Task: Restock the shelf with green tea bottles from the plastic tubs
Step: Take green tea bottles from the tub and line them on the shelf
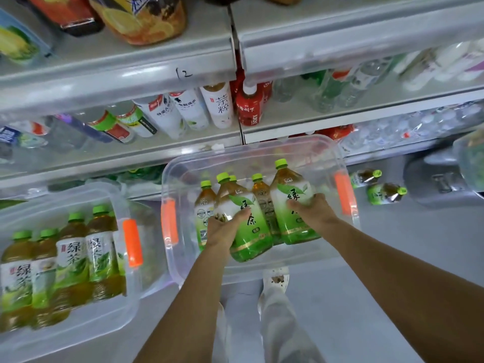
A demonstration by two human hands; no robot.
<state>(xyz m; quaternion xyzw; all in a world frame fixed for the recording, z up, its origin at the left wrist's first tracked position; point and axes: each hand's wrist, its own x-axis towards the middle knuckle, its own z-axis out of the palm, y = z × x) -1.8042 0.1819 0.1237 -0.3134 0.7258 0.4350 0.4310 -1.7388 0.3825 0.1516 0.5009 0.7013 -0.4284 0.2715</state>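
The grey shelf (131, 82) fills the upper frame, its tiers stocked with mixed drinks that blur toward the right. Below on the left, a clear plastic tub (86, 331) with an orange handle holds standing green tea bottles (70, 258) and is cut off by the frame edge. A second clear tub (262, 145) sits centre, in front of the lowest tier, which it largely hides. Both hands reach into it. The left hand (225, 226) curls round the side of a tilted bottle (251, 231), and the right hand (311, 210) grips the label of a neighbouring bottle (293, 189). The fingertips of both hands are hidden behind the bottles. Other bottles behind these are only partly seen. Two loose bottles (386, 193) lie on the floor just right of the tub.
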